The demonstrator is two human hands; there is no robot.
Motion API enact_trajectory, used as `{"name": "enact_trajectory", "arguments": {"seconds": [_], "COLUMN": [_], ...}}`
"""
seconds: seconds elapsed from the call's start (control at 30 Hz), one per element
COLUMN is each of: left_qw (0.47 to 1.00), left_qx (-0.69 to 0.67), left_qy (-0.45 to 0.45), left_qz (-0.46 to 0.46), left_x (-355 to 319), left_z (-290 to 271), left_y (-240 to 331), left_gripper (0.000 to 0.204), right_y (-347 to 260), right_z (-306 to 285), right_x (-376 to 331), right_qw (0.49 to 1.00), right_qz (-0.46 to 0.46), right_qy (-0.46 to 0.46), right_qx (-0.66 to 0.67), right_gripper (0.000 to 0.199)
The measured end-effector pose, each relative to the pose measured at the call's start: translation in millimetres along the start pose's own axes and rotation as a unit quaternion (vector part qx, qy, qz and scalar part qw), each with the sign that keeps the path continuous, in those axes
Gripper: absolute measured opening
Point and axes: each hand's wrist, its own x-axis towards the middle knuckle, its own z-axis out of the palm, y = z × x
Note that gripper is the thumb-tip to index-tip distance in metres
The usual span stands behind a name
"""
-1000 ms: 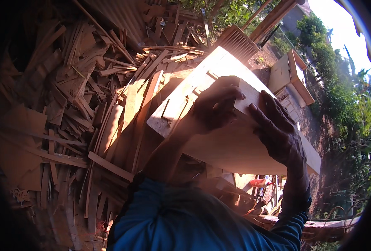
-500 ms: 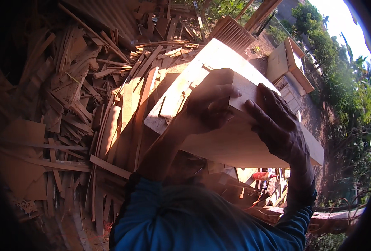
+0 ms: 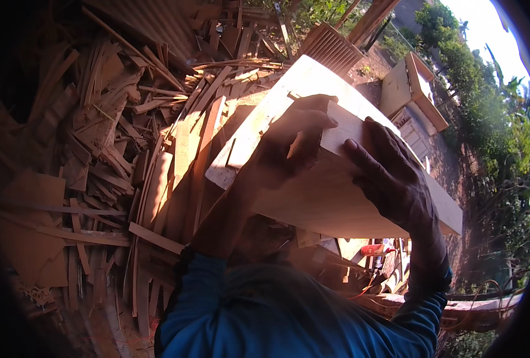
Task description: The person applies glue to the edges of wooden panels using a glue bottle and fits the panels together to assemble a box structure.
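Note:
A large pale wooden panel (image 3: 318, 206) with a thick edge lies tilted across a sunlit wooden work surface (image 3: 315, 74). My left hand (image 3: 297, 131) is at the panel's upper left corner, slightly smeared by motion. Its fingers are bent in a pinch, and whatever they might hold there is hidden in shadow. On the thick edge, to the right of that corner, my right hand (image 3: 390, 173) lies with fingers spread and thumb apart, pressing on the wood.
Heaps of scrap wood and offcuts (image 3: 109, 131) fill the left side. Long strips (image 3: 202, 161) lean beside the work surface. A red bottle (image 3: 372, 250) stands below the panel among clutter. A slatted wooden piece (image 3: 332, 51) and a box-like cabinet (image 3: 399, 89) stand farther back.
My left hand has shifted slightly left at the corner, and a little more of the panel's thick edge shows beside it. My right hand has moved barely left.

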Motion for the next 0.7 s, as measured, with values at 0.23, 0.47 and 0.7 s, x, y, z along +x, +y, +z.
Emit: {"name": "enact_trajectory", "arguments": {"seconds": [0.23,0.47,0.7], "left_qw": [0.995,0.998,0.996], "left_qx": [0.066,0.016,0.041], "left_qy": [-0.068,-0.031,0.0], "left_qz": [0.022,-0.049,-0.077], "left_x": [8,-5,-1], "left_z": [-7,4,4], "left_y": [2,-4,12], "left_gripper": [0.055,0.058,0.05], "right_y": [-2,-22,-23], "right_z": [-2,-1,13], "right_x": [-3,14,18], "right_qw": [1.0,0.999,0.996], "right_qz": [-0.008,0.033,0.044], "right_qy": [0.015,0.018,0.075], "right_qx": [-0.015,0.029,-0.022], "right_gripper": [0.062,0.047,0.04]}}
